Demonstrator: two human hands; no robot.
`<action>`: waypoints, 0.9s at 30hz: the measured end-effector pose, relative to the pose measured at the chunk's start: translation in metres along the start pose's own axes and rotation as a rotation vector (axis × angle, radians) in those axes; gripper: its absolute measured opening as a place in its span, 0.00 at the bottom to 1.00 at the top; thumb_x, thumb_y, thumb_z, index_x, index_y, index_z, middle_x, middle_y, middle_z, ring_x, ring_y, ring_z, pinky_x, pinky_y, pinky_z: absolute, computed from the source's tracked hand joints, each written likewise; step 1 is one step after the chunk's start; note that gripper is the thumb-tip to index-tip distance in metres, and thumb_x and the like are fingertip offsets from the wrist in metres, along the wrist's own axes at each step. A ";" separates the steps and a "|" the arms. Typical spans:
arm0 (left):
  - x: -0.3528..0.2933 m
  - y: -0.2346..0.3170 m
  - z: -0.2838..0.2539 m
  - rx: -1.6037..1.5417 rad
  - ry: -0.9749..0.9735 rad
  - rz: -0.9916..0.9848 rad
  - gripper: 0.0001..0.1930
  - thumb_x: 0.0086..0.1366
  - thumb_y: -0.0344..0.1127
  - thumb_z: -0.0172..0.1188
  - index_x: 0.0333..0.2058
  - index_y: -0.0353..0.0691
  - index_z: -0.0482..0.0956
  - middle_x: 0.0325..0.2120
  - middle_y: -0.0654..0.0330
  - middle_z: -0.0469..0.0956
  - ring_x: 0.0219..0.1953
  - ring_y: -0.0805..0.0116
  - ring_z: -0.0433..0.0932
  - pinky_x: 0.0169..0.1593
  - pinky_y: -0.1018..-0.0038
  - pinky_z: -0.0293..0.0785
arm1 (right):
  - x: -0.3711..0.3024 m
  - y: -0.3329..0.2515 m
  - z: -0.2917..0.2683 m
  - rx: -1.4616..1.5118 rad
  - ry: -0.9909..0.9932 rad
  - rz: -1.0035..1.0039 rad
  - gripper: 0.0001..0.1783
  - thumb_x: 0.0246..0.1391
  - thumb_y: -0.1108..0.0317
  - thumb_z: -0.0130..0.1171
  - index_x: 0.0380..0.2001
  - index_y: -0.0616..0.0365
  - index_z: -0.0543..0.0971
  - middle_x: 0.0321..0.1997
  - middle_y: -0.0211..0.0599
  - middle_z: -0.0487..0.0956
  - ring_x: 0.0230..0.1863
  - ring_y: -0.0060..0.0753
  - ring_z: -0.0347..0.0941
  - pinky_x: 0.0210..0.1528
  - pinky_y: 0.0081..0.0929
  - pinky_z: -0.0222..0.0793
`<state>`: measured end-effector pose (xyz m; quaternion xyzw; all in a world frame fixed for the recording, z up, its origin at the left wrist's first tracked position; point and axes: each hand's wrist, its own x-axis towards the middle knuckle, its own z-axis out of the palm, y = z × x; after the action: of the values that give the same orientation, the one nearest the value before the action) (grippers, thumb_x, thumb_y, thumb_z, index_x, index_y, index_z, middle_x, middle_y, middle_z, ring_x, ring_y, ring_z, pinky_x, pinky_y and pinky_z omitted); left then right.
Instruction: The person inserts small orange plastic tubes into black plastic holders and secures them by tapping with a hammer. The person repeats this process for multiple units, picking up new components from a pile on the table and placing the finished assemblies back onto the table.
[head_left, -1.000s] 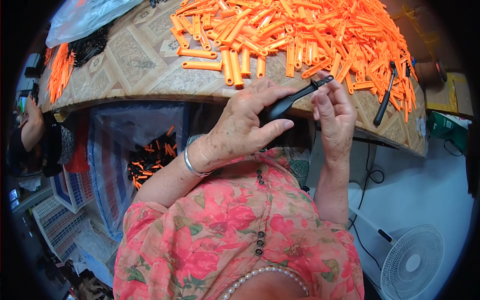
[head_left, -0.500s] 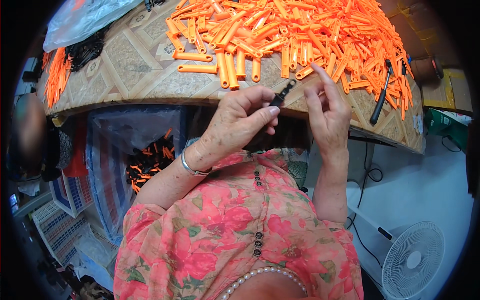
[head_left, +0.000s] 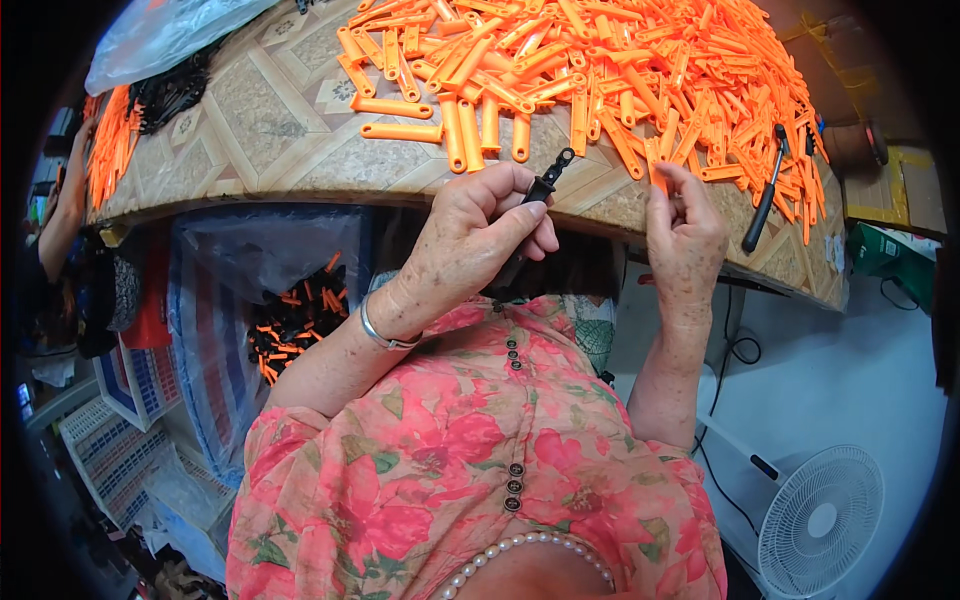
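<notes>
My left hand [head_left: 478,228] is closed around a slim black plastic part [head_left: 550,178], whose narrow end with a small round hole points up and away beyond my fingertips. Its lower portion is hidden in the palm. To the right, my right hand [head_left: 687,235] pinches a long orange plastic piece [head_left: 655,163] at the near edge of the table, by the border of a large pile of the same orange pieces [head_left: 560,60]. Each loose orange piece is a slender, hollow-looking shape with a hole near one end.
A screwdriver-like tool [head_left: 765,190] with a black handle lies at the table's right. Left, another person's arm [head_left: 65,210] reaches orange pieces [head_left: 115,150] beside black parts [head_left: 170,95]. Below, a lined bag [head_left: 205,300] holds black-and-orange pieces. A white fan [head_left: 822,520] stands lower right.
My right hand has moved right and closed on an orange piece from the pile's edge. The black part in my left hand now points more upright. Another person's arm has come in at left.
</notes>
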<state>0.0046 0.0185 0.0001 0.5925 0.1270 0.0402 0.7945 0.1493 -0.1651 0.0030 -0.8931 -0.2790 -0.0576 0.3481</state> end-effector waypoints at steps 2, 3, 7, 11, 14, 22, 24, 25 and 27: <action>0.001 -0.003 0.003 -0.011 0.005 0.029 0.09 0.71 0.28 0.52 0.46 0.31 0.74 0.29 0.61 0.79 0.31 0.77 0.78 0.37 0.81 0.77 | -0.003 0.001 -0.004 0.113 0.019 0.100 0.14 0.55 0.76 0.56 0.45 0.59 0.81 0.35 0.39 0.79 0.26 0.27 0.72 0.32 0.26 0.68; 0.001 -0.005 0.004 -0.017 0.008 0.044 0.09 0.71 0.28 0.52 0.46 0.31 0.74 0.29 0.61 0.80 0.31 0.77 0.78 0.38 0.81 0.77 | -0.003 0.006 -0.005 0.093 0.054 0.006 0.15 0.56 0.77 0.54 0.46 0.59 0.81 0.34 0.38 0.78 0.26 0.25 0.71 0.31 0.25 0.67; 0.003 -0.005 0.006 -0.006 -0.042 0.004 0.11 0.71 0.28 0.52 0.49 0.31 0.75 0.28 0.62 0.80 0.31 0.79 0.78 0.38 0.82 0.76 | -0.007 0.013 -0.012 0.351 0.008 -0.019 0.19 0.58 0.81 0.49 0.51 0.58 0.81 0.35 0.31 0.77 0.28 0.19 0.67 0.32 0.18 0.65; 0.004 -0.008 0.012 0.007 -0.085 -0.019 0.14 0.70 0.28 0.52 0.52 0.33 0.75 0.28 0.64 0.80 0.29 0.82 0.76 0.37 0.84 0.75 | -0.020 -0.004 -0.021 0.582 -0.172 -0.038 0.22 0.60 0.83 0.46 0.54 0.57 0.80 0.38 0.26 0.75 0.30 0.14 0.63 0.34 0.12 0.61; 0.003 -0.006 0.015 0.015 -0.102 -0.028 0.15 0.70 0.28 0.52 0.54 0.34 0.75 0.28 0.65 0.80 0.28 0.83 0.75 0.36 0.85 0.74 | -0.024 -0.010 -0.018 0.477 -0.238 -0.146 0.22 0.58 0.84 0.48 0.52 0.57 0.80 0.37 0.31 0.74 0.35 0.22 0.69 0.41 0.16 0.65; 0.001 -0.005 0.016 0.005 -0.107 -0.049 0.15 0.71 0.30 0.52 0.54 0.35 0.76 0.26 0.68 0.78 0.28 0.84 0.74 0.34 0.85 0.74 | -0.028 -0.019 -0.016 0.217 -0.176 -0.346 0.20 0.53 0.83 0.57 0.49 0.56 0.82 0.37 0.36 0.73 0.36 0.29 0.72 0.38 0.23 0.68; 0.000 -0.006 0.015 0.038 -0.126 -0.047 0.14 0.71 0.30 0.52 0.53 0.34 0.76 0.26 0.68 0.78 0.28 0.83 0.75 0.34 0.84 0.74 | -0.028 -0.018 -0.019 0.270 -0.202 -0.333 0.18 0.52 0.82 0.59 0.47 0.56 0.83 0.37 0.35 0.73 0.36 0.29 0.71 0.37 0.23 0.68; 0.000 -0.008 0.015 0.062 -0.138 -0.042 0.14 0.71 0.30 0.52 0.52 0.34 0.76 0.26 0.67 0.78 0.28 0.83 0.75 0.35 0.84 0.75 | -0.028 -0.019 -0.020 0.297 -0.215 -0.326 0.17 0.52 0.81 0.60 0.46 0.57 0.83 0.36 0.35 0.73 0.36 0.28 0.71 0.36 0.23 0.67; -0.001 -0.008 0.014 0.112 -0.164 -0.037 0.13 0.71 0.29 0.52 0.52 0.33 0.76 0.26 0.67 0.78 0.28 0.83 0.75 0.35 0.83 0.75 | -0.028 -0.023 -0.024 0.291 -0.267 -0.315 0.16 0.52 0.81 0.59 0.44 0.57 0.83 0.35 0.36 0.74 0.35 0.29 0.71 0.36 0.23 0.68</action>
<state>0.0061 0.0024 -0.0037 0.6349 0.0747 -0.0301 0.7684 0.1161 -0.1801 0.0263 -0.7789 -0.4635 0.0479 0.4197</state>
